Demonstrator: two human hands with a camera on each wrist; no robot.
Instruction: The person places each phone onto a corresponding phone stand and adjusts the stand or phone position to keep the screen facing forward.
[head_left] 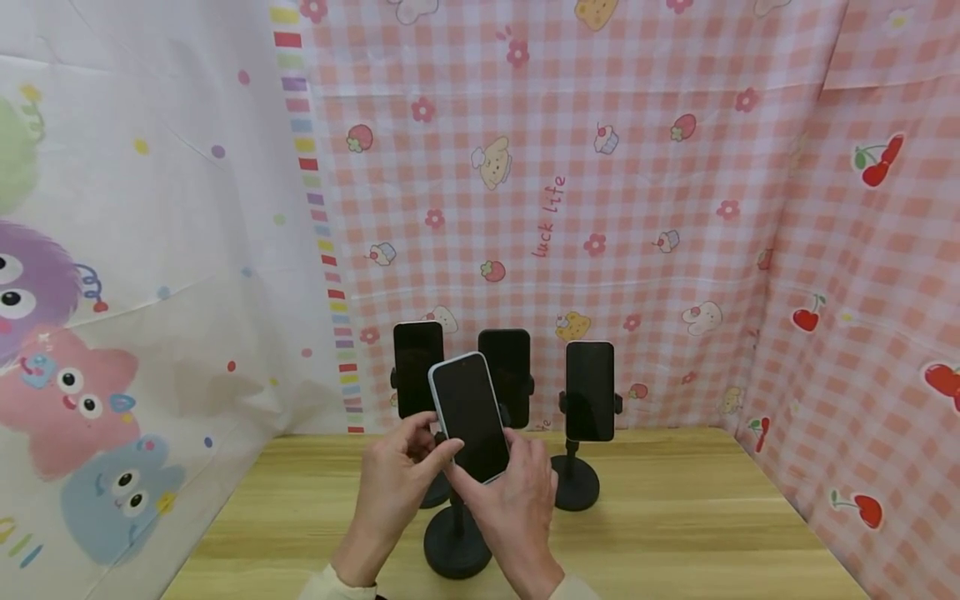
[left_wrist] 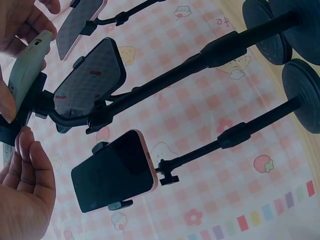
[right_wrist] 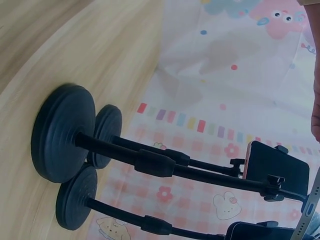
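Note:
A smartphone [head_left: 471,417] with a pale blue edge leans tilted at the head of the front black phone stand [head_left: 457,542]. My right hand [head_left: 517,492] grips its lower right side, thumb along the bottom edge. At the phone's left side my left hand [head_left: 397,475] has its fingers curled at the black clamp [left_wrist: 35,100] of the stand, thumb by the phone's lower left edge. From the left wrist view, the phone's bottom end with its port [left_wrist: 37,42] shows beside the clamp. Only the phone's thin edge [right_wrist: 307,210] appears in the right wrist view.
Behind stand three more phones in black clamps: a left phone [head_left: 418,367], a middle phone [head_left: 510,375] partly covered by the held one, and a right phone [head_left: 590,392]. Their round bases rest on the wooden table [head_left: 675,517]. A checked cloth [head_left: 622,183] hangs behind.

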